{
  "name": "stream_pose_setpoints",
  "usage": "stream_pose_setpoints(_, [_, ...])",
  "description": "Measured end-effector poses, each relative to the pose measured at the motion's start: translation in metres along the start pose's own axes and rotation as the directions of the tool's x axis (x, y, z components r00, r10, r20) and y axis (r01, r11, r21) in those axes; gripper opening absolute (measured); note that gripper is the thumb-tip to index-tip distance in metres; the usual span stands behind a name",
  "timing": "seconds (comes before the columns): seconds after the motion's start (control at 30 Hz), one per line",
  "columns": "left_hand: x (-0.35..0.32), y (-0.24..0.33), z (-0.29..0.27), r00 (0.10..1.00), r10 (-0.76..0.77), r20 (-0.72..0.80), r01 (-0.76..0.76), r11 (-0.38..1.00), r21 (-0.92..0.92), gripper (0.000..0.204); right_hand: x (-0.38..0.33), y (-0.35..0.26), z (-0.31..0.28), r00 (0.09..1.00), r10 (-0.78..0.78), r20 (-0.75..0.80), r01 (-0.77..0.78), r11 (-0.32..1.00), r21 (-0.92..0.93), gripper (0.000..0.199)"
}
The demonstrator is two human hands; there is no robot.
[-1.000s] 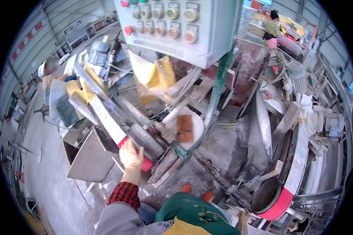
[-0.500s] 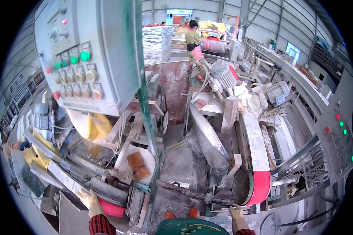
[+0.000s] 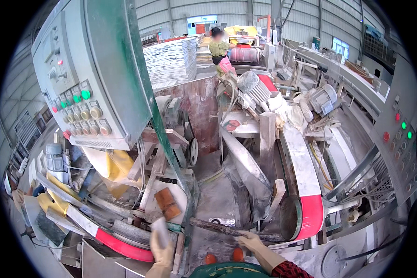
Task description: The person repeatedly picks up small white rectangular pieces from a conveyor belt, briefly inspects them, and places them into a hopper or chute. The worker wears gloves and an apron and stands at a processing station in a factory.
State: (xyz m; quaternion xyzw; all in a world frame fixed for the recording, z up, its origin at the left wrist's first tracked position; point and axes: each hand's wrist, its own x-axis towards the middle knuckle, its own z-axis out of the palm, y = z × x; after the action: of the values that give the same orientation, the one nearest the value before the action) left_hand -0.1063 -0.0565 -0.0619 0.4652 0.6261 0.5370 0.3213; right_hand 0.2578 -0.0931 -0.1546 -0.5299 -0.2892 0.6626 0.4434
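Left hand [image 3: 161, 245], gloved, pressed flat and open against the red-edged guard [image 3: 120, 245] near left. Right hand [image 3: 251, 242] curled loosely over the dusty bar [image 3: 227, 230] near centre. Best kept clear of the belt [image 3: 306, 185]; firmer closing advised.

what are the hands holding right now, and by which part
Left gloved hand rests on the red-edged curved machine guard; right gloved hand touches the dusty horizontal bar. A closed grip cannot be told.

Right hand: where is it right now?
In the head view, the right hand is low and right of centre, resting on a dusty horizontal bar, just left of the red-tipped belt guard.
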Motion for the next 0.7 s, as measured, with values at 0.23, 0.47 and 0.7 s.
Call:
stream_pose_setpoints(0.23, [-0.010,0.129,0.121,0.481,0.466,0.743,-0.686,0.727,-0.012,0.079,-0.023,-0.116,0.119,0.939,-0.301,-0.164,0.321,0.941,0.108,0.066])
stream_pose_setpoints(0.47, [0.024,0.109,0.112,0.542,0.303,0.784,-0.639,0.754,0.150,0.075,-0.029,-0.120,-0.041,0.534,-0.492,-0.687,0.714,0.698,0.054,0.079])
stream_pose_setpoints(0.7, [0.067,-0.014,0.006,0.833,-0.159,0.529,-0.170,0.838,0.519,0.063,-0.018,-0.127,-0.179,0.330,-0.164,-0.930,0.528,0.849,0.038,0.088])
